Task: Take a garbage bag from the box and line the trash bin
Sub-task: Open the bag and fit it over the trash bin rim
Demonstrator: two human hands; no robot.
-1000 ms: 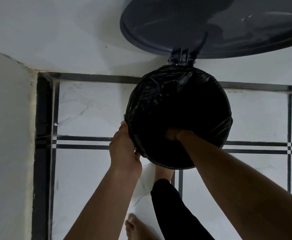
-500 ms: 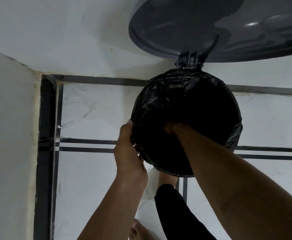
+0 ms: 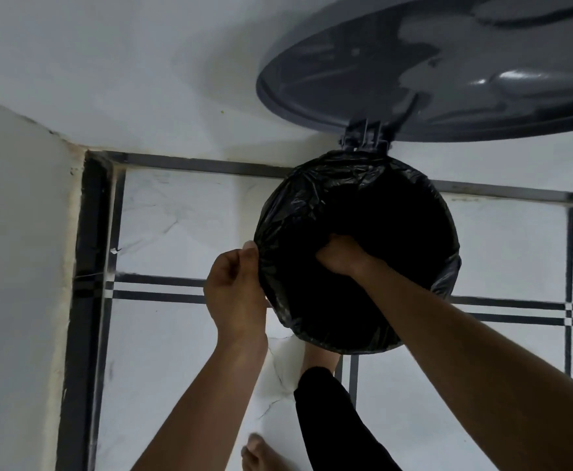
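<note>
**Liner on the rim — seating the bag**

White marbled floor tiles [image 3: 183,226] with dark grid lines, a corner where two pale walls meet. Trash bin [image 3: 363,348] stands near the back wall, seen from straight above; its grey lid [image 3: 448,73] is tipped up on the hinge [image 3: 365,139]. A bare foot sits just under the near edge of the bin, likely on a pedal — cannot see one.

Garbage bag [image 3: 298,205], black, is already in the bin, its mouth folded out over the rim all the way round as far as the view shows. Film is crinkled and bunched on the left and far sides, smoother elsewhere. No box in view.

Left hand [image 3: 236,290] — outside the bin at the left rim, fingers curled, thumb and forefinger pinched narrow on the bag's folded edge. Right hand [image 3: 341,254] — down inside the opening, closed into a loose fist against the black film; whether it grips a fold or only presses it, I cannot tell.

Step in hand, by my reading: late stage, fitting the liner — anchoring the cuff with one hand, pushing the body down with the other.

Next move likely calls for pressing the slack towards the bottom without dragging the cuff off the rim, then evening out the bunched left side. Thin film; a hard tug could slip or tear it.
</note>
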